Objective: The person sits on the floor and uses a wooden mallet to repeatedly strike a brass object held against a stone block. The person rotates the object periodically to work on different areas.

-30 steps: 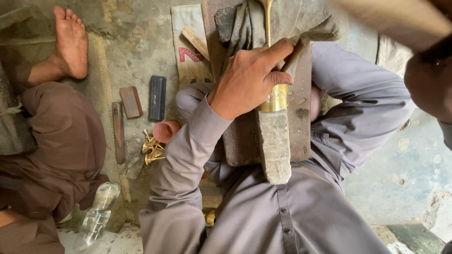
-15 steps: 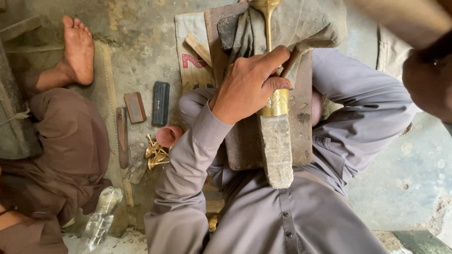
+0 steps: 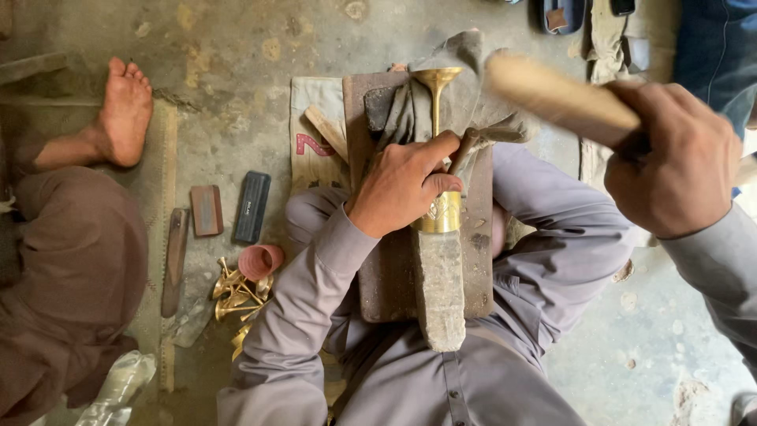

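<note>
Hands both grasping: left hand (image 3: 402, 185) one brass piece (image 3: 438, 142), right hand (image 3: 674, 158) one wooden mallet (image 3: 552, 95)

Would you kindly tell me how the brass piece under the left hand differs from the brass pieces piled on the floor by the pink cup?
The brass piece lies alone along the wooden block, pinned by the left hand; the brass pieces sit loose in a tangled heap on the floor. The single one is held straight, its flared end pointing away, while the heaped ones point every way. The held one is being handled; the heap is untouched. Both share a golden colour and a slim, flared shape.
</note>
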